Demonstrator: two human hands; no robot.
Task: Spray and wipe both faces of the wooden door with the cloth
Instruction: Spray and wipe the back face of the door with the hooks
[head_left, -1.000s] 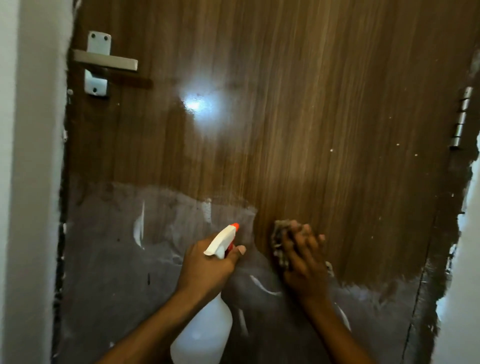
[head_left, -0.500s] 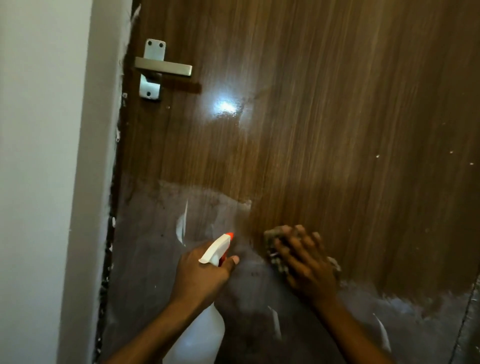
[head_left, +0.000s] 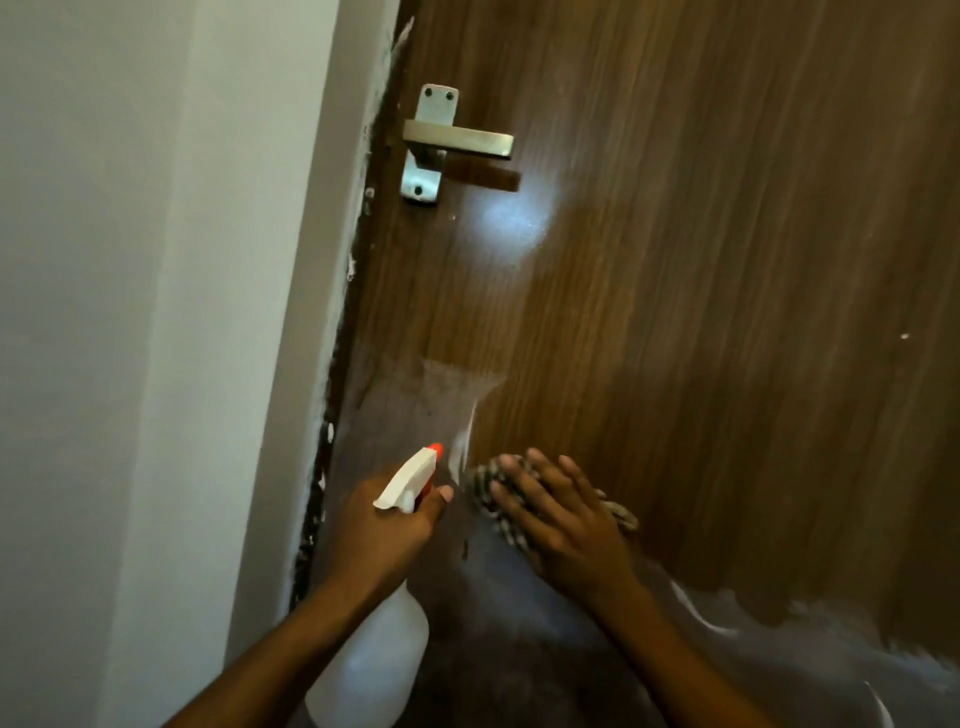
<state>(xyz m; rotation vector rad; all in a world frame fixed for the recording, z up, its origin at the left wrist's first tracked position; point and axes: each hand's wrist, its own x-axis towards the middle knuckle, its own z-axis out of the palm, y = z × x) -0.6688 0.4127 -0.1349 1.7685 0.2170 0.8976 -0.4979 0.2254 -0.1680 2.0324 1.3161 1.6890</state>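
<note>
1. Head view: right hand (head_left: 566, 525), fingers spread flat, presses the cloth (head_left: 485, 480) against the wooden door (head_left: 727, 260) near its latch edge.
2. Grey film (head_left: 395, 415) lies left of and below the cloth; left hand (head_left: 384, 525), nearer it, grips the spray bottle (head_left: 374, 670).

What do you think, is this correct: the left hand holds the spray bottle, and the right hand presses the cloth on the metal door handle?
Not quite. In the head view the right hand presses the cloth on the wooden face of the door, well below the metal handle, which nothing touches. The left hand does hold the spray bottle.
</note>
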